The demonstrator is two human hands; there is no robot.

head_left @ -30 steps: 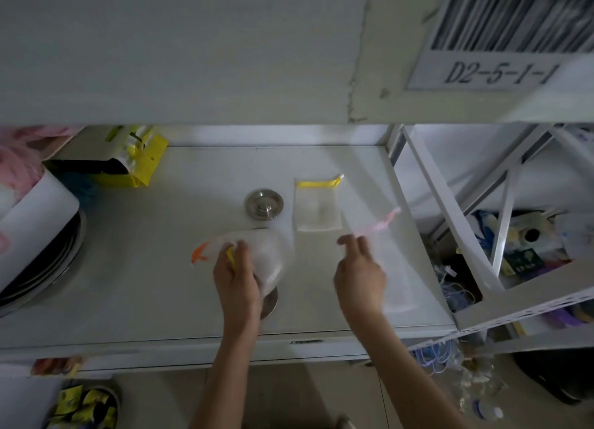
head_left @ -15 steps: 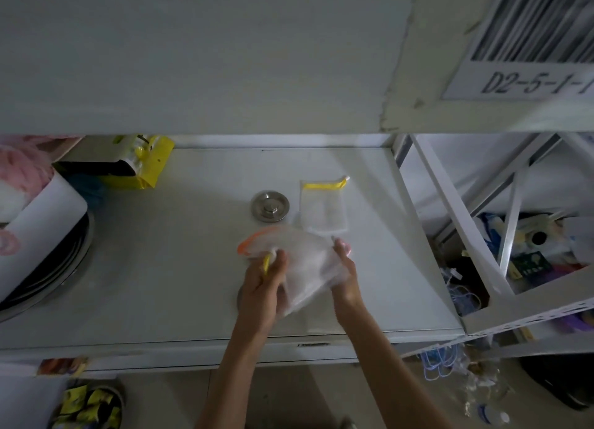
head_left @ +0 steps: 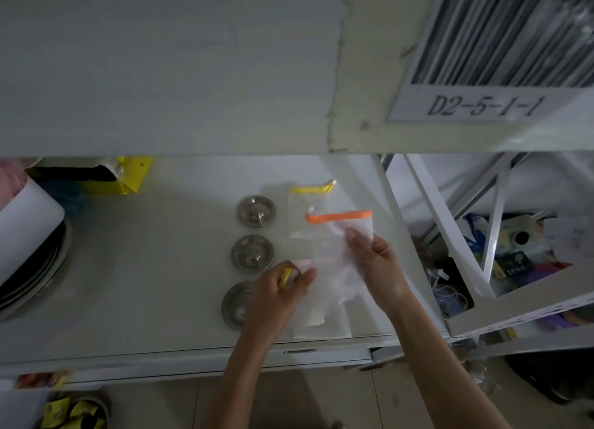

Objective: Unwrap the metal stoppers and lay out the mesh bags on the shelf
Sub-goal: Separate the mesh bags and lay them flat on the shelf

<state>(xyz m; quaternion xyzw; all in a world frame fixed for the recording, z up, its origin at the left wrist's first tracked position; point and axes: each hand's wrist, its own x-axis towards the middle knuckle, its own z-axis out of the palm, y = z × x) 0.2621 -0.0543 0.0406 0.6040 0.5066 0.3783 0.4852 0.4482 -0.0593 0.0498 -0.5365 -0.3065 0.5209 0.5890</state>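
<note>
Three round metal stoppers lie in a column on the white shelf [head_left: 144, 268]: the far stopper [head_left: 256, 211], the middle stopper [head_left: 252, 253], and the near stopper [head_left: 234, 305], partly hidden by my left hand. A yellow-edged mesh bag [head_left: 305, 203] lies flat at the back. An orange-edged mesh bag [head_left: 340, 232] overlaps it, and my right hand [head_left: 373, 261] pinches that bag. My left hand [head_left: 283, 287] grips a bunched mesh bag with a yellow trim [head_left: 286, 277]. Clear wrapping [head_left: 321, 322] lies by the shelf's front edge.
A yellow package [head_left: 125, 174] and a white roll [head_left: 29, 213] over dark round plates [head_left: 35, 268] fill the shelf's left end. A white shelf frame [head_left: 450, 229] stands at the right, with cluttered bins behind it. The upper shelf edge [head_left: 160, 75] hangs overhead.
The orange-edged bag went from bunched between both hands to spread out on the shelf beside the yellow-edged bag. My right hand moved right and farther back with it. More stoppers are now uncovered.
</note>
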